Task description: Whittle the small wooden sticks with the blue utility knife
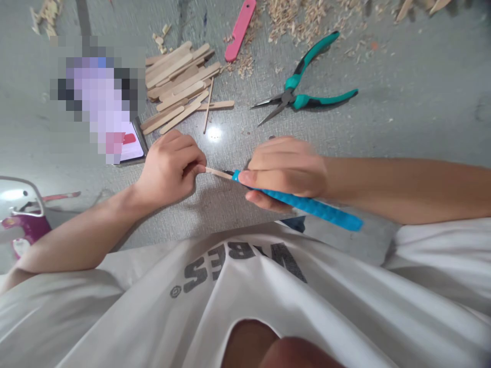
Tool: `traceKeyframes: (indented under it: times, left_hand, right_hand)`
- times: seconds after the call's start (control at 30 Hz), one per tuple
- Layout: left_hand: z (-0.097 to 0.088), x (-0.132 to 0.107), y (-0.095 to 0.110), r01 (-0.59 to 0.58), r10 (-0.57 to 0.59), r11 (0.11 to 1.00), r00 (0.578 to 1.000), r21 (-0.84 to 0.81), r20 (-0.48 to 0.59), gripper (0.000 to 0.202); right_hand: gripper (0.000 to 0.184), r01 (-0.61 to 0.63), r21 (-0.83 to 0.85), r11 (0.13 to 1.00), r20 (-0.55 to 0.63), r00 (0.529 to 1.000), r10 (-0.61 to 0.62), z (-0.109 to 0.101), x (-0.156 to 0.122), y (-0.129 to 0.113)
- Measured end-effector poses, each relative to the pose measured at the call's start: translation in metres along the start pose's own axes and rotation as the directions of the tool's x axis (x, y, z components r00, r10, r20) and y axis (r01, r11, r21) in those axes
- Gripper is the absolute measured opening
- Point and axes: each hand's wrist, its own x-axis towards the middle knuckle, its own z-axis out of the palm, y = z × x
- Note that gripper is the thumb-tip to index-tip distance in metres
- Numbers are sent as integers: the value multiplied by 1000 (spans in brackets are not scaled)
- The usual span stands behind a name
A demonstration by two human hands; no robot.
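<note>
Left hand [172, 166]: fingers curled tight, thumb and fingertips pinching one end of a thin wooden stick.
Right hand [286, 168]: wrapped firmly round a blue-handled cutter [322, 207], thumb near its tip.
Thin wooden stick [218, 173]: between the hands, above the surface [414, 122] by its near edge, meeting the cutter's tip; whether the blade bites cannot be told.
Pile of wooden sticks [190, 81]: beyond the left hand, away from the near edge; a narrow sliver [208, 105] lies across its right side.
Pliers [287, 97]: beyond the right hand, jaws parted.
Pink cutter [241, 31]: farther from the near edge, beside wood shavings [293, 23].
Phone [136, 151]: left of the pile, partly masked.
Progress: shavings suggest much cutting done; the held stick seems unfinished, the piled ones largely uncut.
</note>
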Motion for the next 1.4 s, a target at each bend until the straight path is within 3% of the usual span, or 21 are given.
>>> traceKeyframes:
  times: [0.1, 0.2, 0.43, 0.63, 0.93, 1.07, 1.17, 1.27, 1.4]
  left_hand:
    - [-2, 0, -1, 21, -21, 1000, 999, -9, 37, 17]
    - [-3, -1, -2, 31, -31, 999, 998, -9, 55, 17]
    - [-1, -3, -4, 53, -53, 999, 994, 4, 91, 20]
    - [2, -4, -6, 20, -21, 1000, 998, 18, 57, 14]
    - [0, -3, -3, 47, -48, 999, 995, 22, 86, 18]
    - [2, -3, -5, 47, -51, 998, 993, 44, 103, 18]
    - [2, -2, -5, 51, -58, 997, 992, 61, 116, 20]
    - [2, -1, -5, 56, -63, 996, 991, 63, 118, 25]
    - [2, -1, -5, 15, -21, 998, 995, 55, 93, 24]
  right_hand:
    - [11, -1, 4, 1000, -174, 985, 2, 9, 1, 3]
    - [10, -49, 38, 998, -197, 979, 56, 19, 5, 5]
    - [16, -94, 6, 996, -64, 993, 94, 19, 9, 1]
    - [14, -97, -27, 995, -58, 994, 96, 20, 7, 2]
    - [7, 1, -125, 992, 55, 998, 5, 13, 13, -1]
    - [5, -112, -55, 992, 67, 991, 115, 9, 26, -9]
    - [12, -203, -38, 978, 120, 971, 206, 8, 31, -13]
    - [17, -226, -51, 973, 162, 959, 231, 10, 33, -15]
    - [12, -230, -70, 971, 120, 964, 237, 16, 27, -15]
